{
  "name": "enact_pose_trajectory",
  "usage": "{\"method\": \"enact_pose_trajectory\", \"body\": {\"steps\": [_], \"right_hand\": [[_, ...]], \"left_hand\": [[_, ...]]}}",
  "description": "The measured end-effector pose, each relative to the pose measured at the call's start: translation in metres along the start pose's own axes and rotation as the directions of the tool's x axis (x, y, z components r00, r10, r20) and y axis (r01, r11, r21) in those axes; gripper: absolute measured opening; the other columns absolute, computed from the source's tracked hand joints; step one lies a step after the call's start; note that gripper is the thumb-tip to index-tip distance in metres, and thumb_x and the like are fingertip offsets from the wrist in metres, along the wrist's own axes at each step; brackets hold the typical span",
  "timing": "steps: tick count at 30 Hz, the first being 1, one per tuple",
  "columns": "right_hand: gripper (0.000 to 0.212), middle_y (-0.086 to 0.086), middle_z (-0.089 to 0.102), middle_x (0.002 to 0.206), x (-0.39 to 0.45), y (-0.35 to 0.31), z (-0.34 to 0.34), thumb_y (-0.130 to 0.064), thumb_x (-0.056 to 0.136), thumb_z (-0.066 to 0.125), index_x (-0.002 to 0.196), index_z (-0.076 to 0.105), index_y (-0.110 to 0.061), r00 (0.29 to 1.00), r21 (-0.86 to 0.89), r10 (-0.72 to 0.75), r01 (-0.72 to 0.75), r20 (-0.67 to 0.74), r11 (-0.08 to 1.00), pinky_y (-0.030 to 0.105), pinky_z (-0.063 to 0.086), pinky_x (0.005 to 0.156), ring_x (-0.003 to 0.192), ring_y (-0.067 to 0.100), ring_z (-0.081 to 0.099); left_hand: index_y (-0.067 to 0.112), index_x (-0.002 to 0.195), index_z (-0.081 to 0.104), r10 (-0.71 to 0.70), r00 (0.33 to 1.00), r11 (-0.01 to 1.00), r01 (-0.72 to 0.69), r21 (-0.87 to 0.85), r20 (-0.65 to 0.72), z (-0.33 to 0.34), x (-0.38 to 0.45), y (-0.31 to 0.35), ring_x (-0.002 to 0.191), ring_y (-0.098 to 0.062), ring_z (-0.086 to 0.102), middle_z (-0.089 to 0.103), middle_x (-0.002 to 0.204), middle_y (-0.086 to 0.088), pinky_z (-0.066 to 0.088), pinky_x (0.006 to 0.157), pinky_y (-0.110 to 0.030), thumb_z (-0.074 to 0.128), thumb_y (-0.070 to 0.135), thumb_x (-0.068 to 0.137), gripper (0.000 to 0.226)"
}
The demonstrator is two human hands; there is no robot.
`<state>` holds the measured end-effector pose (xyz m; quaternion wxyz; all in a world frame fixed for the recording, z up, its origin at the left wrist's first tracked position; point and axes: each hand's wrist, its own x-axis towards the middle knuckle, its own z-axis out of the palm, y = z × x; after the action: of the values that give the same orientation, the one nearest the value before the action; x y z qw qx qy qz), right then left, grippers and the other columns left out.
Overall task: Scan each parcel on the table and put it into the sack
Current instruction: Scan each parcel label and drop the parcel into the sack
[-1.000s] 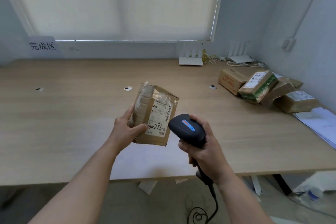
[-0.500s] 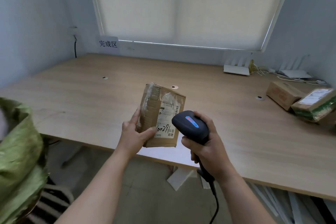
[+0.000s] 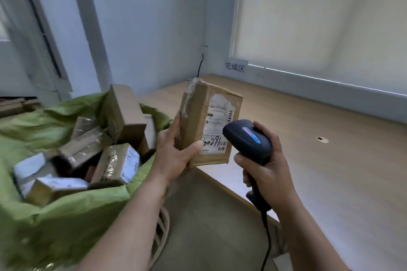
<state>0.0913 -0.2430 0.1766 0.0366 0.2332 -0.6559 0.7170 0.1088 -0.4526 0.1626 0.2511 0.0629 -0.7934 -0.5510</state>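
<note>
The box (image 3: pixel 210 123) was pinched between the thumb and straight fingers (image 3: pixel 176 125) of the left hand (image 3: pixel 174 154), label turned toward the scanner (image 3: pixel 247 138), likely for reading. The scanner was gripped by the curled right hand (image 3: pixel 266 167). The box was held above the surface (image 3: pixel 308 160) edge, near the green sack (image 3: pixel 66 215), already filled with parcels.

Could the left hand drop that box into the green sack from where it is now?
Probably yes. The left hand holds the parcel just right of the green sack, whose mouth gapes open with nothing between them. The sack is heaped with boxes, though, so the parcel would land on top.
</note>
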Motion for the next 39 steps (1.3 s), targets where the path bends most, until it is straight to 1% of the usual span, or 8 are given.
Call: {"method": "enact_pose_trajectory", "body": {"steps": [4, 8, 17, 20, 24, 30, 34, 39], "right_hand": [[0.070, 0.007, 0.062, 0.102, 0.024, 0.013, 0.063, 0.009, 0.079, 0.073, 0.122, 0.053, -0.043, 0.994, 0.039, -0.016, 0.012, 0.108, 0.999, 0.032, 0.045, 0.041, 0.048, 0.024, 0.046], [0.072, 0.013, 0.061, 0.105, 0.041, 0.027, 0.121, 0.012, 0.080, 0.070, 0.125, 0.050, -0.040, 0.981, 0.035, -0.002, -0.005, 0.196, 0.999, 0.028, 0.043, 0.041, 0.046, 0.021, 0.046], [0.077, 0.019, 0.059, 0.111, 0.082, 0.051, 0.228, 0.009, 0.078, 0.074, 0.115, 0.055, -0.056, 0.947, 0.085, -0.001, -0.028, 0.322, 0.996, 0.028, 0.046, 0.044, 0.047, 0.017, 0.050], [0.076, 0.010, 0.061, 0.111, 0.095, 0.059, 0.257, 0.006, 0.078, 0.075, 0.116, 0.054, -0.055, 0.941, 0.076, -0.002, -0.025, 0.338, 0.997, 0.025, 0.048, 0.047, 0.050, 0.009, 0.054], [0.076, 0.010, 0.055, 0.119, 0.110, 0.068, 0.292, 0.009, 0.080, 0.072, 0.112, 0.055, -0.057, 0.931, 0.072, 0.012, -0.041, 0.366, 0.997, 0.028, 0.049, 0.047, 0.053, 0.011, 0.054], [0.072, 0.003, 0.060, 0.111, 0.125, 0.088, 0.333, 0.006, 0.079, 0.074, 0.119, 0.054, -0.051, 0.907, 0.079, 0.047, -0.089, 0.418, 0.993, 0.031, 0.047, 0.047, 0.055, 0.017, 0.051], [0.070, 0.000, 0.061, 0.108, 0.127, 0.096, 0.344, 0.004, 0.077, 0.072, 0.119, 0.055, -0.050, 0.901, 0.077, 0.054, -0.096, 0.429, 0.992, 0.028, 0.045, 0.044, 0.050, 0.011, 0.051], [0.070, -0.003, 0.062, 0.108, 0.127, 0.099, 0.333, 0.000, 0.075, 0.074, 0.118, 0.054, -0.052, 0.912, 0.040, 0.077, -0.102, 0.402, 0.994, 0.030, 0.048, 0.047, 0.057, 0.017, 0.053]], "left_hand": [[0.066, 0.131, 0.025, 0.081, 0.987, 0.996, -0.075, 0.052, -0.137, -0.070, 0.012, -0.013, 0.111, -0.004, 0.053, 0.049, 0.118, 0.007, 0.048, 0.093, -0.019, 0.073, 0.045, 0.074, 0.078], [0.062, 0.135, 0.029, 0.076, 0.972, 0.996, -0.062, 0.067, -0.223, -0.128, 0.020, -0.032, 0.112, -0.010, 0.057, 0.052, 0.123, 0.003, 0.053, 0.091, -0.032, 0.074, 0.043, 0.074, 0.078], [0.059, 0.142, 0.020, -0.061, 0.919, 0.961, 0.159, 0.225, -0.389, -0.242, 0.054, -0.094, 0.111, -0.029, 0.055, 0.047, 0.128, -0.008, 0.054, 0.085, -0.050, 0.067, 0.065, 0.063, 0.092], [0.051, 0.147, 0.015, -0.092, 0.870, 0.916, 0.264, 0.301, -0.485, -0.275, 0.070, -0.117, 0.123, -0.025, 0.038, 0.030, 0.134, -0.007, 0.046, 0.087, -0.030, 0.072, 0.048, 0.075, 0.091], [0.045, 0.149, 0.014, -0.066, 0.823, 0.809, 0.376, 0.453, -0.565, -0.312, 0.087, -0.134, 0.128, -0.029, 0.029, 0.024, 0.140, -0.008, 0.040, 0.095, -0.042, 0.073, 0.039, 0.078, 0.093], [0.040, 0.150, 0.019, -0.032, 0.814, 0.667, 0.450, 0.594, -0.580, -0.355, 0.108, -0.171, 0.131, -0.032, 0.024, 0.019, 0.145, -0.012, 0.038, 0.102, -0.051, 0.076, 0.044, 0.073, 0.096], [0.042, 0.150, 0.008, -0.105, 0.814, 0.597, 0.511, 0.618, -0.572, -0.360, 0.115, -0.187, 0.145, -0.030, 0.002, -0.004, 0.157, -0.010, 0.003, 0.116, -0.053, 0.069, 0.059, 0.074, 0.100], [0.031, 0.150, 0.025, -0.061, 0.864, 0.723, 0.384, 0.575, -0.500, -0.335, 0.115, -0.181, 0.142, -0.027, 0.014, 0.019, 0.156, -0.007, 0.022, 0.114, -0.047, 0.071, 0.045, 0.080, 0.085]]}}
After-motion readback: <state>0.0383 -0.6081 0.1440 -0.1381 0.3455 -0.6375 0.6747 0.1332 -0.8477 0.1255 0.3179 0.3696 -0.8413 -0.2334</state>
